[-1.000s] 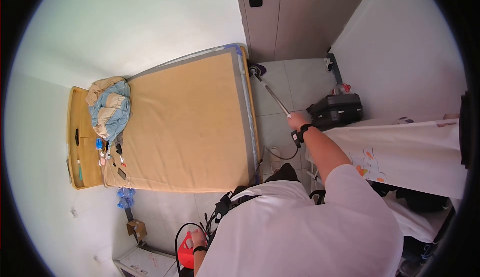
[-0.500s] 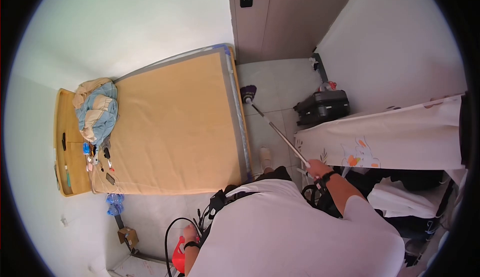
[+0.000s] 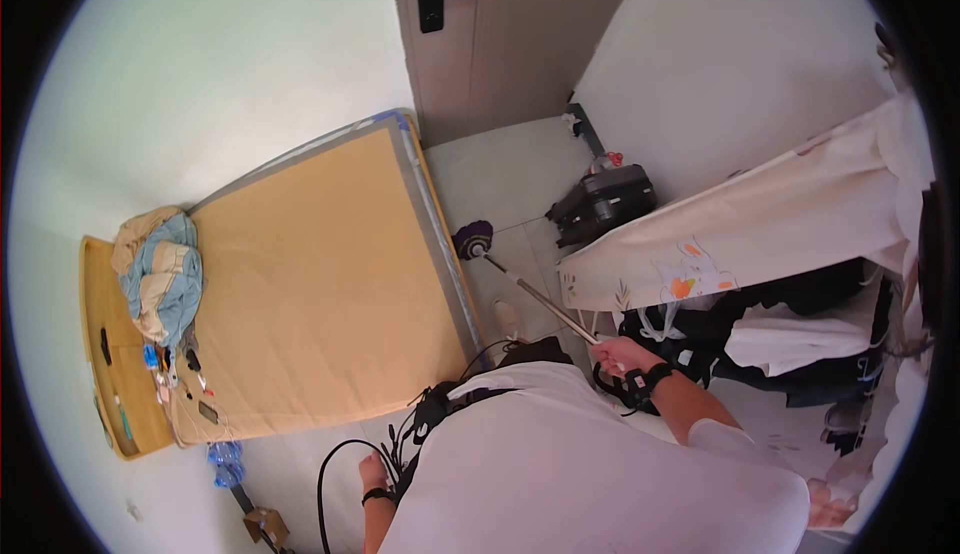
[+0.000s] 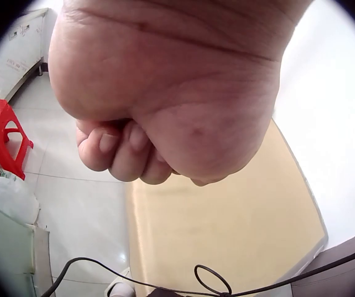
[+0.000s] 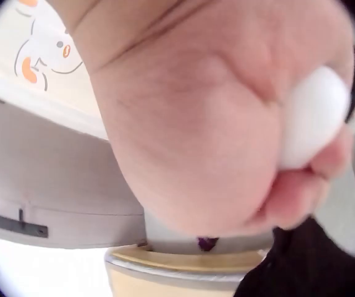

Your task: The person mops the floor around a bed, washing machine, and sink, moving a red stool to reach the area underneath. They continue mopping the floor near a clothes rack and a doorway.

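Note:
My right hand (image 3: pixel 625 357) grips the upper end of a mop's metal handle (image 3: pixel 545 304). In the right wrist view, curled fingers (image 5: pixel 295 198) surround the handle's white rounded end (image 5: pixel 313 117). The handle slants down to a dark purple mop head (image 3: pixel 474 239) on the floor beside the bed's foot end, also partly seen as a purple patch (image 5: pixel 207 242) in the right wrist view. My left hand (image 3: pixel 373 471) hangs low at my side, holding nothing visible; its fingers (image 4: pixel 125 151) are loosely curled in the left wrist view.
The bed (image 3: pixel 310 284) lies left, with a crumpled quilt (image 3: pixel 165 274) near its headboard. A black suitcase (image 3: pixel 605 202) stands by the right wall, near a curtained rack (image 3: pixel 740 224). A red stool (image 4: pixel 1 133) and white bag (image 4: pixel 10 198) are in the left wrist view. Cables hang at my waist.
The mop head has come down along the bed's foot edge, closer to my feet. My right hand has moved lower and nearer my body, still gripping the handle. The head view has turned.

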`<state>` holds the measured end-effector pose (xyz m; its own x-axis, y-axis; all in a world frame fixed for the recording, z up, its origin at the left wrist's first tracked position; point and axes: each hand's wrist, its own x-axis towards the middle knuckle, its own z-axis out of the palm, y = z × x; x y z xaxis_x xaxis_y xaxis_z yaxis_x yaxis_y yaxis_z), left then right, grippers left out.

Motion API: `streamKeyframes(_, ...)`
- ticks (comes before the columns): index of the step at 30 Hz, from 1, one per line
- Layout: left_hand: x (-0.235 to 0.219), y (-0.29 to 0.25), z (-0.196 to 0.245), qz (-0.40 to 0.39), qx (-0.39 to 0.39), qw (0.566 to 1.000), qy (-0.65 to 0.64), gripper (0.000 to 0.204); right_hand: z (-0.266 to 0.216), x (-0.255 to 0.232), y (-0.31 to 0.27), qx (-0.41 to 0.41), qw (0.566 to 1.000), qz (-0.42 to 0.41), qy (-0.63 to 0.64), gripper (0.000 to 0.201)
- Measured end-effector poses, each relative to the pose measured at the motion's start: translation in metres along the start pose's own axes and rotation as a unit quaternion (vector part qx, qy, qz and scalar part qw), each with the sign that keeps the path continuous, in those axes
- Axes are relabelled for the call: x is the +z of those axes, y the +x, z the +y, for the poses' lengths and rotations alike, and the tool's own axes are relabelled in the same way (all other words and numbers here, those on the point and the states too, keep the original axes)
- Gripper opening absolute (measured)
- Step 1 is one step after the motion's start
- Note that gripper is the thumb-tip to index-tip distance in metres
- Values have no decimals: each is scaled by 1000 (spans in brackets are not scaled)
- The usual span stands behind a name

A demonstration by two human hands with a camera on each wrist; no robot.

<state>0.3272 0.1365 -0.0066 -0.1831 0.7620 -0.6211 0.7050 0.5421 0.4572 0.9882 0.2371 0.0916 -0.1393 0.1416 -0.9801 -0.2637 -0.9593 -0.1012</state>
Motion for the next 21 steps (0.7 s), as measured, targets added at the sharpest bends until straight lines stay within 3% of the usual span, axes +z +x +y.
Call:
streamKeyframes(2,-3,6,4,0,-11,1000,-8,44,-6,18,9,-5,992,-24,128,15)
streamKeyframes(3,-5,7,11,-1,-5,1000,-8,44,-10,24,16,-10,991,-22,131,15)
streamKeyframes(5,-19,1,45,-3,-158,983,-92,44,-14,35,28,-20,982,-36,182,12)
streamKeyframes(6,-17,2,31,-9,-5,1000,-20,43,-24,43,22,-19,980,-50,191,11)
streamKeyframes(11,-15,7,21,-1,-27,1000,-3,41,-76,37,23,-4,970,-78,231,11)
streamKeyframes(15,-14,3,54,23,-79,996,-40,39,-117,34,42,-55,982,-44,174,13)
streamKeyframes(19,-7,1,95,20,-53,998,-13,35,-181,10,84,-56,979,-80,180,10)
streamKeyframes(21,-2,-1,114,26,-76,997,-16,35,-224,1,107,-68,974,-87,200,13)
